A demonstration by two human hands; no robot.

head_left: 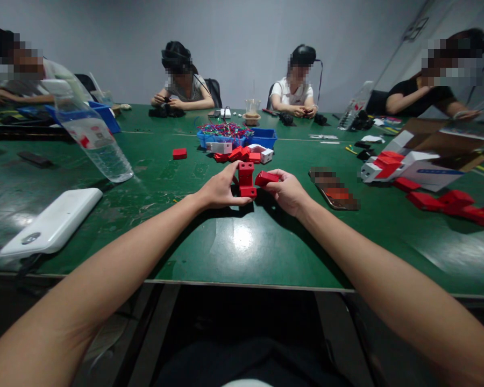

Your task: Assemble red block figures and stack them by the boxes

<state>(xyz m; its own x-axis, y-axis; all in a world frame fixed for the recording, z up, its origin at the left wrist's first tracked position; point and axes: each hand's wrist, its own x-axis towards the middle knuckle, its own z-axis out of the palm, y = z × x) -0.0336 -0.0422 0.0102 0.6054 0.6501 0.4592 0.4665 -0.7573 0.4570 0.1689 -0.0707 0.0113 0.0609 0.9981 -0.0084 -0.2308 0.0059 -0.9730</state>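
My left hand [221, 188] is closed around a red C-shaped block [247, 178] with small holes in its ends, thumb and fingers on its left side. Just to the right, my right hand [288, 191] pinches a smaller red rectangular piece [265, 178], tilted and apart from the block. Beyond both hands lies a pile of red pieces [242, 155]. A grey-white bracket-like piece [219, 148] and a white piece [265, 153] with holes lie at this pile. One separate red piece [179, 154] rests farther left.
Blue bins [262, 137] stand behind the pile, one heaped with coloured wires [226, 130]. A phone [334, 188] lies to the right, near more red pieces [439, 202] and a cardboard box [443, 142]. Leftward are a water bottle [97, 140] and white device [54, 220]. Several people sit around.
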